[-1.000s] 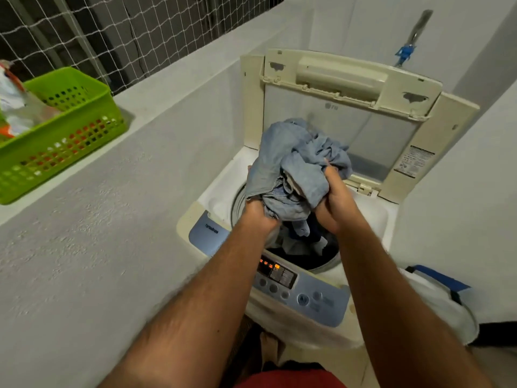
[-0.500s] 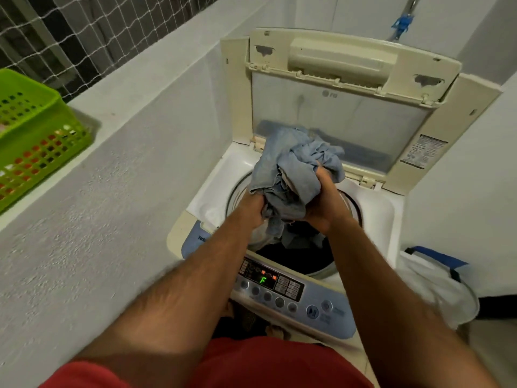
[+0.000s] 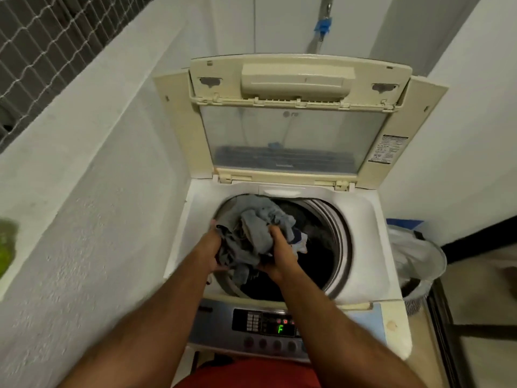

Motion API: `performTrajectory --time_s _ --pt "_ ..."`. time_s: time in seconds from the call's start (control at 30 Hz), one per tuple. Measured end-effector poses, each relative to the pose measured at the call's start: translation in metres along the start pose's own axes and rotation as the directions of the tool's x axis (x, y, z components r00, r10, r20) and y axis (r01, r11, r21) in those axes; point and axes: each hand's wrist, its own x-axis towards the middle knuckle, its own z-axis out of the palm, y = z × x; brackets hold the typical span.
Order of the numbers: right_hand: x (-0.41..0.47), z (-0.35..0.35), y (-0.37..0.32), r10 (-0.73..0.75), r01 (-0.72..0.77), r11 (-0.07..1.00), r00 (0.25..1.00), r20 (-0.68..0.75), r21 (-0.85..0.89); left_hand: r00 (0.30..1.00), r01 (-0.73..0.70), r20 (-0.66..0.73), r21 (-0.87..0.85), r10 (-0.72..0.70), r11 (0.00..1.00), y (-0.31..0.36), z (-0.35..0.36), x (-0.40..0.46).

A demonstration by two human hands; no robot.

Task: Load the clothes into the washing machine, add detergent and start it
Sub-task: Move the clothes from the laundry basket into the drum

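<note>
Round steel drum (image 3: 340, 236): hands grip crumpled clothes (image 3: 251, 233).

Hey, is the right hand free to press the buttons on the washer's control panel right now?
Probably not yet. The right hand and the left hand both grip the bundle of blue clothes over the drum. The control panel lies close below the forearms, unobstructed once the bundle drops.

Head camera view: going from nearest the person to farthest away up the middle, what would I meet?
Control panel → left hand and right hand gripping the bundle of clothes over the drum opening → raised lid → blue tap on the wall.
</note>
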Motion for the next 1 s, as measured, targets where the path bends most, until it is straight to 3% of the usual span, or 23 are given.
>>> performTrajectory --time_s 0.07,0.2,0.3,0.47,0.57,0.67,0.77,0.9,1.0 --pt "0.006 -0.003 0.005 0.006 -0.001 0.995 0.999 -0.053 0.095 0.997 0.046 0.056 0.025 -0.048 0.999 0.000 -0.004 0.012" --pt "0.022 -0.023 0.002 0.004 0.039 0.979 0.978 -0.207 0.202 0.999 0.032 0.017 0.204 -0.037 0.978 0.007 0.006 0.020" --pt "0.034 -0.038 -0.006 0.047 0.006 0.982 0.960 -0.277 0.187 0.998 -0.008 0.058 0.313 -0.011 0.950 0.012 0.016 0.024" --pt "0.036 -0.041 -0.002 0.019 -0.064 0.989 0.947 -0.322 -0.130 0.996 -0.059 0.081 0.389 0.030 0.919 0.019 0.027 0.025" --pt "0.030 -0.026 0.003 -0.191 0.077 0.939 0.927 -0.322 -0.334 0.995 -0.064 0.095 0.381 0.029 0.922 0.018 0.031 0.024" --pt "0.026 -0.009 0.001 -0.539 0.296 0.690 0.819 -0.196 -0.660 0.995 -0.063 0.099 0.357 0.029 0.932 0.013 0.034 0.022" --pt "0.010 0.021 -0.019 -0.692 0.440 0.472 0.722 -0.011 -0.764 0.990 -0.041 0.141 0.229 0.008 0.972 0.006 0.039 0.022" --pt "-0.013 0.048 -0.028 -0.606 0.587 0.386 0.743 0.284 -0.711 0.953 -0.095 0.288 -0.004 0.093 0.995 0.012 0.064 -0.002" --pt "-0.007 0.023 -0.019 -0.564 0.605 0.151 0.702 0.435 -0.781 0.942 -0.160 0.290 -0.054 0.168 0.986 0.027 0.084 -0.013"
